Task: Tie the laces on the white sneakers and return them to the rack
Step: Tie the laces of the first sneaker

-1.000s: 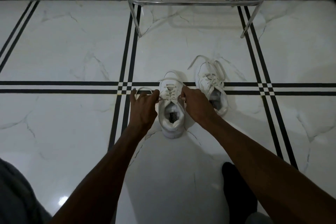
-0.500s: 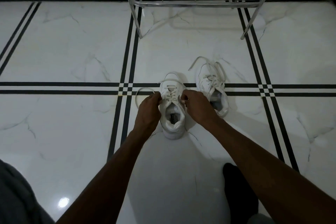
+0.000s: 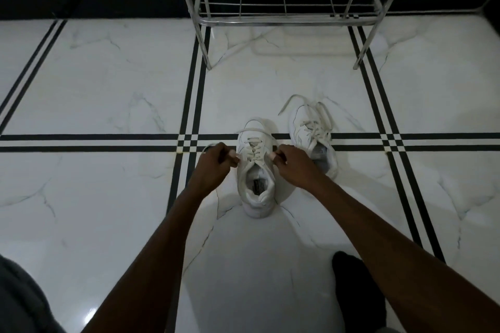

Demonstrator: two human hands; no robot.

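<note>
Two white sneakers stand on the marble floor, toes pointing away from me. The nearer sneaker [image 3: 257, 184] sits between my hands. My left hand [image 3: 216, 162] pinches one lace end at the shoe's left side, and my right hand [image 3: 292, 162] pinches the other lace end at its right side. A lace loop [image 3: 254, 131] arcs over the toe. The second sneaker [image 3: 311, 138] rests just to the right and slightly farther off, its loose laces [image 3: 297, 103] spread over the floor.
A chrome wire shoe rack [image 3: 281, 19] stands against the wall straight ahead, its lowest shelf holding nothing. Its front legs touch the floor at left [image 3: 207, 62] and right [image 3: 358, 62]. My dark-socked foot [image 3: 357, 289] is at lower right.
My hands have drawn closer to the sneaker's sides, pulling the lace ends tighter. The view has tilted up a little, showing more of the rack.
</note>
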